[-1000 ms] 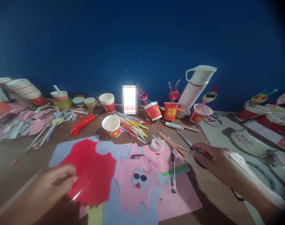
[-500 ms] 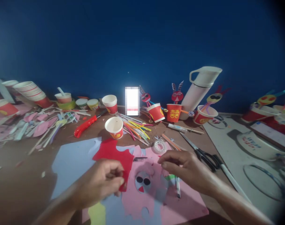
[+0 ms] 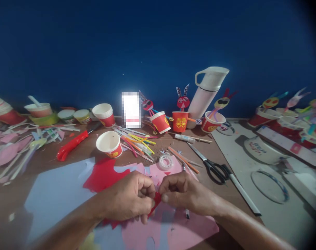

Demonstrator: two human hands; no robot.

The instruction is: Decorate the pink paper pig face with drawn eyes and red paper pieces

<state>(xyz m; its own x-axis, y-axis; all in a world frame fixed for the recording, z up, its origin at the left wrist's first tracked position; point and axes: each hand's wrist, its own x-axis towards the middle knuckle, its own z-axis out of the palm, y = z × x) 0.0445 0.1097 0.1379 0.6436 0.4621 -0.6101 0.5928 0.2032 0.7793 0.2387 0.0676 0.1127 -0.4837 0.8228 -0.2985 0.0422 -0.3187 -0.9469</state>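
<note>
Both hands meet over the pink paper (image 3: 199, 227). My left hand (image 3: 133, 196) is closed on a small piece of red paper (image 3: 154, 205), pinching its left side. My right hand (image 3: 185, 194) pinches the same piece at its upper right, fingertips close to those of my left hand. A larger red sheet (image 3: 102, 175) lies beyond my left wrist, on pale blue paper (image 3: 53, 187). The round face with black eyes cannot be seen; my hands cover that area. Just past my fingers is a white tape roll (image 3: 166, 162).
Black scissors (image 3: 216, 170) lie right of the tape, beside a long white strip (image 3: 245, 194). Behind stand paper cups (image 3: 104, 114), straws (image 3: 138, 142), cup figures (image 3: 180, 119) and a leaning flask (image 3: 204, 97). A red-handled knife (image 3: 71, 144) is at left.
My hands have come together, and the red piece is now pinched between them. The view has shifted to the right, so the table things appear further left.
</note>
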